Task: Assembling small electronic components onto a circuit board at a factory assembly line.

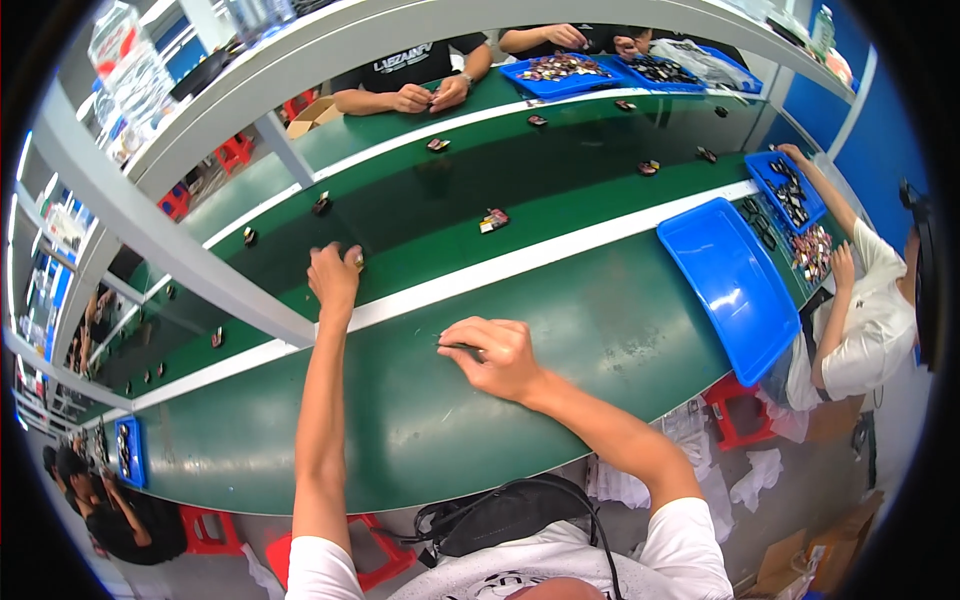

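Observation:
My left hand [334, 276] reaches over the green conveyor belt, its fingers closed around a small part, of which only a yellowish bit [358, 259] shows beside the fingertips. Above the green worktop, my right hand [500, 358] grips a thin, dark, pointed tool that looks like tweezers [460, 347]. Its tip points left, and the palm hides the rest. A small dark part with a yellow and white piece [494, 220] lies on the belt ahead of my right hand. Another small dark part [321, 204] sits just beyond my left hand.
A blue tray [727, 290] rests at the right of the worktop [590, 340]. A white rail [560, 242] divides worktop from belt, and a slanting grey post [215, 265] stands left of my left arm. Co-workers sit opposite and at both ends, near trays of small parts [565, 70].

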Tool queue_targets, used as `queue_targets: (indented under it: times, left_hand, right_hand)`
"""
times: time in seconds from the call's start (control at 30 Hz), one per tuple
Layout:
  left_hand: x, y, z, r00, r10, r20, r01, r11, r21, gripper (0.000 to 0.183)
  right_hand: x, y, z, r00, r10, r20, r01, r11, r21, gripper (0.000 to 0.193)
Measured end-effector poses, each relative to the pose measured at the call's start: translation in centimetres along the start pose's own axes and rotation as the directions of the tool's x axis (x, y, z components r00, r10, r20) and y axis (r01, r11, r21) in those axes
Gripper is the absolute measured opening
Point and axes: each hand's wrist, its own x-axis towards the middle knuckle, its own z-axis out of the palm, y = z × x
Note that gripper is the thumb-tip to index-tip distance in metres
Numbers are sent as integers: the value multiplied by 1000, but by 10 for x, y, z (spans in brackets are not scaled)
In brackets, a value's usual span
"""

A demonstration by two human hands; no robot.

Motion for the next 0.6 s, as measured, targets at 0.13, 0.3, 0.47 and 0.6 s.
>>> queue_targets:
  times: [0.13, 0.3, 0.47, 0.6]
  left_hand:
    - [16, 88, -6, 952, 231, 201, -217, 972, -88, 26]
    - [14, 167, 36, 676, 706, 211, -560, 678, -476, 23]
    - [23, 186, 63, 512, 794, 328, -739, 602, -302, 24]
    - [26, 185, 58, 555, 776, 301, -744, 624, -238, 21]
  right_hand:
    - [-5, 2, -9, 998, -19, 54, 21, 999, -32, 16]
    - [-7, -1, -2, 997, -55, 62, 57, 998, -39, 17]
    - [-7, 3, -2, 997, -41, 66, 43, 999, -33, 17]
    - [-5, 1, -6, 997, -45, 58, 48, 998, -36, 17]
